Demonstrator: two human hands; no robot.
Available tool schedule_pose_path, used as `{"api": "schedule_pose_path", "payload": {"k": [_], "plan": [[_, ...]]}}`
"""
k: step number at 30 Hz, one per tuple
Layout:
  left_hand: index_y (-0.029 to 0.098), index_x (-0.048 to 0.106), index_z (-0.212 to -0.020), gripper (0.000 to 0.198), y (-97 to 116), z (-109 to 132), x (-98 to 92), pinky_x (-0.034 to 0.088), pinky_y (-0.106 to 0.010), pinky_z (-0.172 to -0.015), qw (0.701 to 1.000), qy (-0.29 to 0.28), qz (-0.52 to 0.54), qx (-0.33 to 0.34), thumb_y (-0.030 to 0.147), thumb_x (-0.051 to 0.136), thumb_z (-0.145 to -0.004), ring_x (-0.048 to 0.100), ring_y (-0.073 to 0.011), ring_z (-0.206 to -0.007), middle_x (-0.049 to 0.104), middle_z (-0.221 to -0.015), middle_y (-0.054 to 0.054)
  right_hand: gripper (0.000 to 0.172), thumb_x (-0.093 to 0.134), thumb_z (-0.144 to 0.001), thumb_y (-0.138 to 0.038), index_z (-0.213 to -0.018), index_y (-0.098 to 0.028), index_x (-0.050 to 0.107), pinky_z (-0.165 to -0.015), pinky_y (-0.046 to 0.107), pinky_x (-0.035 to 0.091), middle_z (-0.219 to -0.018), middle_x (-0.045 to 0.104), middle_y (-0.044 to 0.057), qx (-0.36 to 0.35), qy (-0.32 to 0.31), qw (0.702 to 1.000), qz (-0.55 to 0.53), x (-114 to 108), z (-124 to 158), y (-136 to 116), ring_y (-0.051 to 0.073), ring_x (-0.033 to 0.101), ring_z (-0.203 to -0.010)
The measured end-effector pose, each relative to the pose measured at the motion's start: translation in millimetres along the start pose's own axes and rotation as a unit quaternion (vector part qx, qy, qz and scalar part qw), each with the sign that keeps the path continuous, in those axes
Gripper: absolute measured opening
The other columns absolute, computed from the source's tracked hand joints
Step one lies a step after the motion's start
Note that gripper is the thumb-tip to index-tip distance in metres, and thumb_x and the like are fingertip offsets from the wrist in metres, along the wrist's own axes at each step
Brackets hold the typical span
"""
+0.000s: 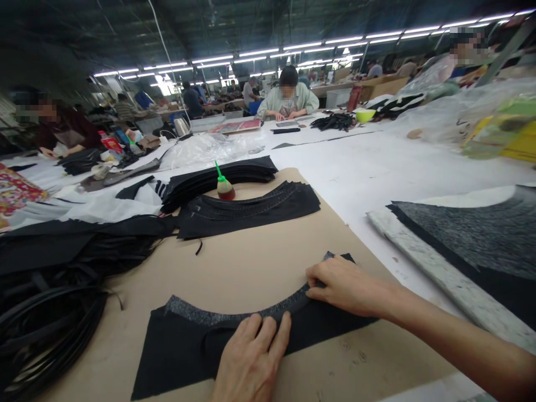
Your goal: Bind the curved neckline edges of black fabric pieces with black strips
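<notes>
A curved black fabric piece (176, 346) with a grey speckled inner edge lies on a tan cardboard sheet (251, 262) in front of me. My left hand (251, 363) rests flat on its lower middle, fingers stretched out toward the curved edge. My right hand (341, 285) presses on the piece's right end, fingers bent and pinching the folded grey edge. Further back on the cardboard sit stacks of similar curved black pieces (247, 209) and a small glue bottle with a green nozzle (225, 187).
A heap of black strips and cords (54, 301) fills the left. A grey speckled sheet on a white board (469, 234) lies at the right. Clear plastic bags (209, 148) and other workers (287, 95) sit at the far side of the white table (368, 167).
</notes>
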State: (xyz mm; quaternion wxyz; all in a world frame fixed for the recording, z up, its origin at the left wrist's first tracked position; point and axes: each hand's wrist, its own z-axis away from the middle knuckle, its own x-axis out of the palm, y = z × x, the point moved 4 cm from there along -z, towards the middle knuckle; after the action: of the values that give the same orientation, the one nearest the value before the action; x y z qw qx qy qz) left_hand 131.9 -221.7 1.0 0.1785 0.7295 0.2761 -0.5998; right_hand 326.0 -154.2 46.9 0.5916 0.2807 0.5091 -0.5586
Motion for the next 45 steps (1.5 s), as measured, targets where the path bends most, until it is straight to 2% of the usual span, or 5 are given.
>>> {"api": "schedule_pose_path", "payload": {"k": [12, 19, 26, 33, 45], "plan": [[0.02, 0.035, -0.144, 0.052, 0.7, -0.5, 1.5, 0.045, -0.031, -0.081, 0.999, -0.023, -0.026, 0.016, 0.028, 0.046, -0.094, 0.051, -0.0207, -0.089, 0.058, -0.101, -0.006, 0.016, 0.059, -0.084, -0.028, -0.072, -0.02, 0.067, -0.059, 0.028, 0.031, -0.071, 0.069, 0.005, -0.009, 0.017, 1.0, 0.017, -1.6, 3.0, -3.1, 0.023, 0.064, -0.072], [0.021, 0.035, -0.145, 0.054, 0.3, -2.1, 1.3, 0.044, -0.031, -0.08, 0.999, -0.034, -0.037, 0.012, 0.025, 0.048, -0.092, 0.052, -0.0208, -0.087, 0.06, -0.1, -0.005, 0.016, 0.061, -0.084, -0.031, -0.074, -0.019, 0.066, -0.072, 0.032, 0.036, -0.073, 0.069, 0.006, -0.005, 0.033, 0.999, 0.012, 4.3, 1.5, -1.8, 0.025, 0.065, -0.076], [0.024, 0.04, -0.141, 0.054, -0.1, -13.1, 0.3, 0.044, -0.03, -0.076, 0.998, -0.068, -0.012, -0.012, 0.019, 0.051, -0.089, 0.052, -0.0191, -0.086, 0.06, -0.102, -0.004, 0.027, 0.068, -0.074, -0.045, -0.076, -0.018, 0.062, -0.073, 0.036, 0.037, -0.071, 0.065, 0.006, 0.073, 0.071, 0.994, -0.044, 4.1, 4.3, 30.2, 0.027, 0.062, -0.075], [0.029, 0.043, -0.139, 0.051, -1.3, -11.1, 7.4, 0.042, -0.029, -0.077, 0.999, -0.033, -0.03, -0.015, 0.017, 0.047, -0.09, 0.051, -0.0189, -0.087, 0.059, -0.1, -0.005, 0.016, 0.053, -0.083, -0.031, -0.075, -0.017, 0.058, -0.054, 0.022, 0.037, -0.064, 0.057, -0.002, 0.054, 0.035, 0.978, -0.2, 6.4, 4.0, 74.8, 0.014, 0.056, -0.063], [0.029, 0.049, -0.135, 0.045, 4.6, -8.0, 4.6, 0.04, -0.03, -0.082, 0.997, 0.034, -0.061, -0.028, 0.024, 0.05, -0.09, 0.051, -0.021, -0.089, 0.06, -0.099, -0.005, 0.01, 0.054, -0.081, -0.021, -0.075, -0.019, 0.061, -0.054, 0.024, 0.029, -0.064, 0.058, -0.002, 0.073, 0.084, 0.977, -0.182, 9.9, 6.9, 66.2, 0.014, 0.052, -0.062]]}}
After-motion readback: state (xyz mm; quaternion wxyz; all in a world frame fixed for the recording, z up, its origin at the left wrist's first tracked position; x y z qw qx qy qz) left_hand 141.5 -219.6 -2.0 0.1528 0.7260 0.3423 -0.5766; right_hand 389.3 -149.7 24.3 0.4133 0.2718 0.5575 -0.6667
